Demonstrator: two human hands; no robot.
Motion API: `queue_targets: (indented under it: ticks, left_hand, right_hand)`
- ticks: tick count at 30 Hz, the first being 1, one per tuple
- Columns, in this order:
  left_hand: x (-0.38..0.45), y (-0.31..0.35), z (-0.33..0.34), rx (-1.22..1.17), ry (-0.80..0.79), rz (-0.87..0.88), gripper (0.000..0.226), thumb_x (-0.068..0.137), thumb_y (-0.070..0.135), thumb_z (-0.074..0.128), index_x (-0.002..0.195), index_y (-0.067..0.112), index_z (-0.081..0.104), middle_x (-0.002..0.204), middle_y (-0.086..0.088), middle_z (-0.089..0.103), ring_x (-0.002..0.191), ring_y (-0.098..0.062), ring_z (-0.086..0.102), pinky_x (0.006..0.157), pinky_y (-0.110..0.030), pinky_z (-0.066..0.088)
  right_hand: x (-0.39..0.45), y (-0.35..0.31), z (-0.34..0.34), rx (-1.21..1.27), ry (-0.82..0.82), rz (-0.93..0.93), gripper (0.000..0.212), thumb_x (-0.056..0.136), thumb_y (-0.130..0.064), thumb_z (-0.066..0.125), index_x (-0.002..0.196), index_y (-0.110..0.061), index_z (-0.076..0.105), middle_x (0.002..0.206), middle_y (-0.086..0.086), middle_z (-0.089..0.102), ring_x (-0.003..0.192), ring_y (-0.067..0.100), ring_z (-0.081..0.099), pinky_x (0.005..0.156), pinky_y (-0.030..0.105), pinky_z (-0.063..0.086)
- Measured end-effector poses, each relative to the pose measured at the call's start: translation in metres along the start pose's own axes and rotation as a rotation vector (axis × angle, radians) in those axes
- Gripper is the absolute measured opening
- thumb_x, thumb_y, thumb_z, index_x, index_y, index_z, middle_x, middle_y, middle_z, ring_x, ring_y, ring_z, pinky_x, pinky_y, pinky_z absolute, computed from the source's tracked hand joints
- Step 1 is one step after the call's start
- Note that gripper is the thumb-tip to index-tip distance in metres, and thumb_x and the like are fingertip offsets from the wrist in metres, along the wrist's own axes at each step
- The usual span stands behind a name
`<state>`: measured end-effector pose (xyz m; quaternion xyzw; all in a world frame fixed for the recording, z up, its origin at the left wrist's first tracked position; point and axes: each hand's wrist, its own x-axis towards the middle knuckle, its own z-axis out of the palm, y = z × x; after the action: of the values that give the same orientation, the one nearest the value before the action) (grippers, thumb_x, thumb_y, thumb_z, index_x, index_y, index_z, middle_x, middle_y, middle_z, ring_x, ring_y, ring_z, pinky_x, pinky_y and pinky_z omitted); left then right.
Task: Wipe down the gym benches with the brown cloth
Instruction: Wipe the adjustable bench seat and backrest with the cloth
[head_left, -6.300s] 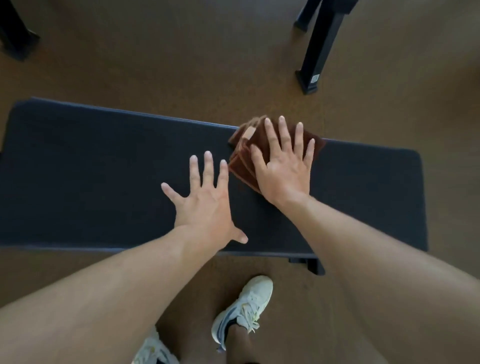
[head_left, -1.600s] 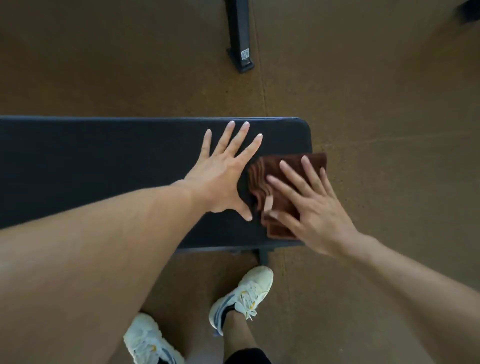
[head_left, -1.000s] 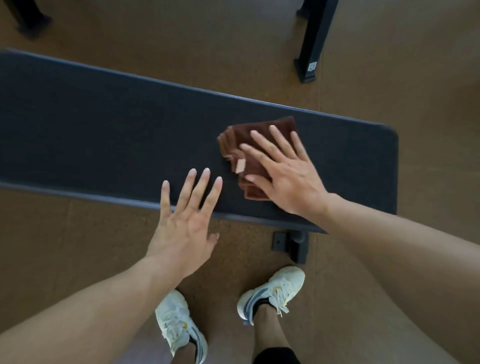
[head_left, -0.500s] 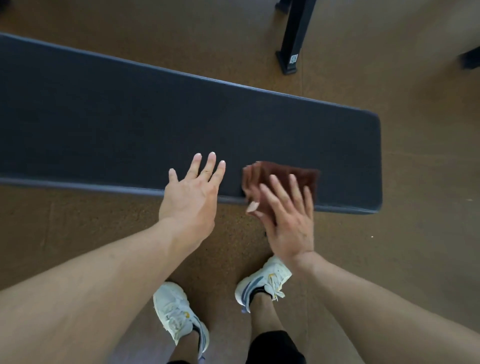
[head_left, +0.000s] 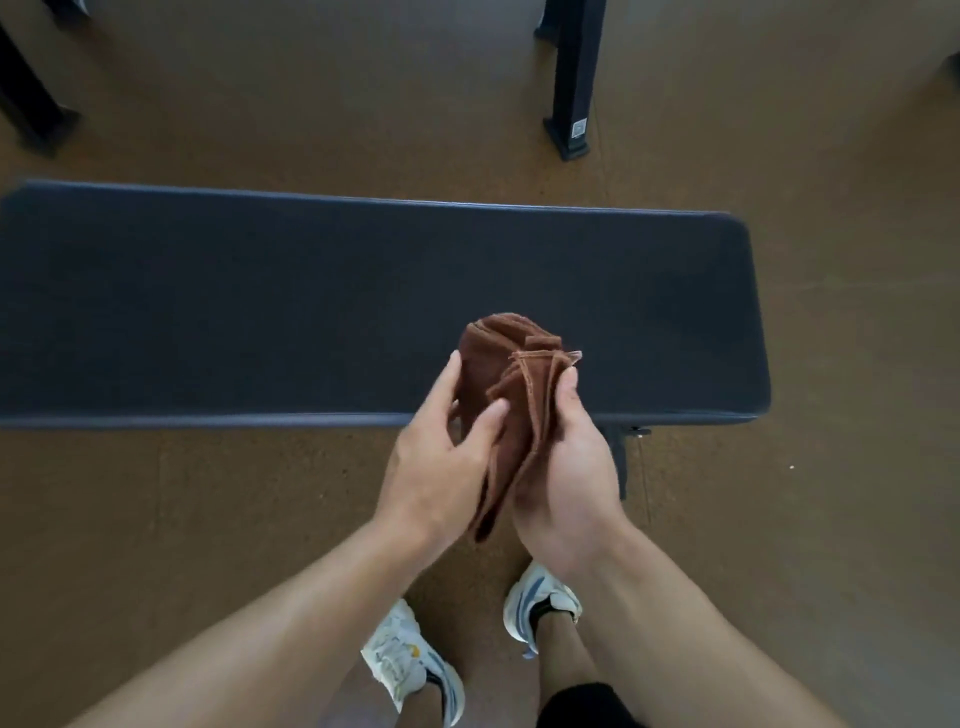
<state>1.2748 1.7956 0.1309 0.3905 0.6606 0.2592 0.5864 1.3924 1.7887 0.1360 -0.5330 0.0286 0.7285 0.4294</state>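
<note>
The brown cloth (head_left: 511, 384) is lifted off the bench and bunched between both hands, its stitched edges pointing up. My left hand (head_left: 436, 457) holds its left side, thumb pressed onto the fabric. My right hand (head_left: 563, 467) cups the right side with the thumb along the folded edges. Both hands hover over the near edge of the dark padded gym bench (head_left: 260, 312), which runs left to right across the view. The cloth's lower end hangs down between my palms.
Black metal equipment legs stand on the brown floor behind the bench, one at the upper right (head_left: 571, 78) and one at the upper left (head_left: 31, 98). A bench foot (head_left: 621, 457) shows under the near edge. My white sneakers (head_left: 410, 670) stand close to the bench.
The cloth was pressed flat on the bench under my right hand and dragged to the near edge. Now it is off the bench, held up by both hands. The left hand has joined it.
</note>
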Motion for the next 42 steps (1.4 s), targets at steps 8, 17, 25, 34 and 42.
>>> queue_targets:
  ticks: [8,17,25,34,42]
  left_hand:
    - [-0.012,0.025,0.081,-0.001,-0.073,0.037,0.060,0.099,0.044,0.060,0.152,0.055,0.032,0.161,0.037,0.015,0.141,0.020,0.017,0.121,-0.022,0.023]
    - [0.000,0.055,0.130,0.281,-0.211,0.194,0.108,0.079,0.054,0.078,0.157,0.055,0.003,0.161,0.040,-0.012,0.153,0.008,-0.003,0.126,-0.036,0.023]
    - [0.014,0.062,0.174,0.344,-0.190,0.250,0.054,0.107,0.033,0.045,0.157,0.041,0.025,0.163,0.033,0.008,0.151,0.012,-0.002,0.120,-0.015,0.007]
    - [0.029,0.071,0.168,0.101,-0.142,0.045,0.031,0.107,0.037,0.047,0.131,0.037,0.067,0.119,0.023,0.072,0.112,0.011,0.063,0.098,-0.014,0.050]
    - [0.042,0.077,0.139,-0.075,0.087,0.011,0.033,0.100,0.055,0.043,0.100,0.042,0.073,0.103,0.006,0.077,0.104,-0.016,0.072,0.094,-0.046,0.057]
  right_hand:
    - [-0.015,-0.055,-0.046,0.218,-0.038,0.029,0.037,0.098,-0.024,0.060,0.127,-0.007,0.076,0.131,0.014,0.073,0.121,0.029,0.071,0.112,0.043,0.047]
    - [-0.015,-0.109,-0.094,0.478,-0.034,-0.001,0.059,0.102,-0.049,0.045,0.126,-0.003,0.075,0.137,0.020,0.069,0.119,0.036,0.072,0.104,0.052,0.055]
    - [-0.010,-0.135,-0.120,0.448,-0.040,-0.017,0.040,0.088,-0.007,0.049,0.109,0.000,0.081,0.124,0.019,0.075,0.109,0.030,0.076,0.092,0.038,0.063]
    - [0.010,-0.141,-0.135,0.222,0.132,-0.078,0.074,0.071,-0.007,0.059,0.142,0.010,0.054,0.139,0.032,0.062,0.123,0.045,0.063,0.109,0.051,0.050]
    - [-0.005,-0.158,-0.135,0.173,0.103,-0.076,0.047,0.090,-0.023,0.067,0.134,-0.007,0.069,0.125,0.019,0.075,0.115,0.036,0.074,0.094,0.052,0.060]
